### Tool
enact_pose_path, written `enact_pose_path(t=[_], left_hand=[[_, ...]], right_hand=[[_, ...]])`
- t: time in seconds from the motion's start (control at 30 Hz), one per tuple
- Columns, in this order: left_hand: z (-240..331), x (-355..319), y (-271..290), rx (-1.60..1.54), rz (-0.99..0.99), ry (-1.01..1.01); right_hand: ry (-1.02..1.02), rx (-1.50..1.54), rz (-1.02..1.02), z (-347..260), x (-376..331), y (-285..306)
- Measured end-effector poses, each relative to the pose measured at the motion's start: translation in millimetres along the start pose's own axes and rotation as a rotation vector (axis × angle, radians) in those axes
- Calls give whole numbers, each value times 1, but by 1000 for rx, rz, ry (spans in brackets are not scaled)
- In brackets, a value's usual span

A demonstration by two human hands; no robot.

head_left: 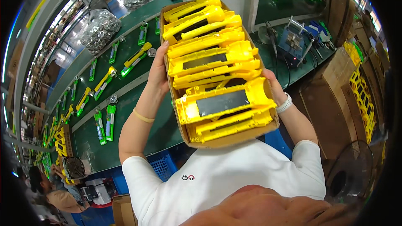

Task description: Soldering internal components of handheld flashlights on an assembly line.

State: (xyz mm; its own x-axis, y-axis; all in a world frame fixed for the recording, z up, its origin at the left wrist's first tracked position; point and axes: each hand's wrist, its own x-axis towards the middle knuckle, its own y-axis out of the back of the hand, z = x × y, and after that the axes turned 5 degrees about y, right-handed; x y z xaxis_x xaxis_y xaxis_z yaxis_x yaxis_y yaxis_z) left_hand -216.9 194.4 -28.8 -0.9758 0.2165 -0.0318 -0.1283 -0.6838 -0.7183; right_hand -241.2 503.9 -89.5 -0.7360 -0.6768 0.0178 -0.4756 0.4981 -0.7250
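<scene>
Between both hands I hold up a long cardboard box (226, 141), tilted in front of my chest. It is packed with several rows of yellow plastic housing halves (220, 60), some with a black rectangular panel. My left hand (159, 65) is closed on the box's left side, its thumb up at the rim. On the opposite side my right hand (274, 84) grips the wall, with most of its fingers hidden behind the box. A pale band circles my left forearm, and a white watch is on my right wrist.
Green and yellow parts (105, 121) lie in rows on the green bench (138, 119) to the left, near a bag of metal rings (100, 29). At the right stand a blue fixture (292, 44), tools and large cartons (331, 96). A person (63, 196) sits at the lower left.
</scene>
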Motion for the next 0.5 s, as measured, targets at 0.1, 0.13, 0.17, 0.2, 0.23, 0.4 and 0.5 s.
enact_pose_path(t=[0.1, 0.13, 0.17, 0.2, 0.23, 0.4, 0.5], left_hand=[[18, 34, 11, -3, 29, -87], [23, 49, 13, 32, 17, -166], [29, 65, 13, 69, 0, -246], [32, 82, 18, 57, 2, -276], [36, 106, 26, 70, -8, -336], [50, 192, 56, 206, 49, -599], [46, 219, 40, 336, 204, -667]], right_hand=[[-10, 47, -22, -20, 52, 1], [-38, 70, -37, -30, 68, 5], [-44, 35, 15, -45, 77, 2], [-14, -105, 169, -59, 85, 6], [182, -269, 288, -64, 94, 30], [1352, -1069, 598, -61, 110, 8], [1530, -1494, 266, -68, 140, -19]])
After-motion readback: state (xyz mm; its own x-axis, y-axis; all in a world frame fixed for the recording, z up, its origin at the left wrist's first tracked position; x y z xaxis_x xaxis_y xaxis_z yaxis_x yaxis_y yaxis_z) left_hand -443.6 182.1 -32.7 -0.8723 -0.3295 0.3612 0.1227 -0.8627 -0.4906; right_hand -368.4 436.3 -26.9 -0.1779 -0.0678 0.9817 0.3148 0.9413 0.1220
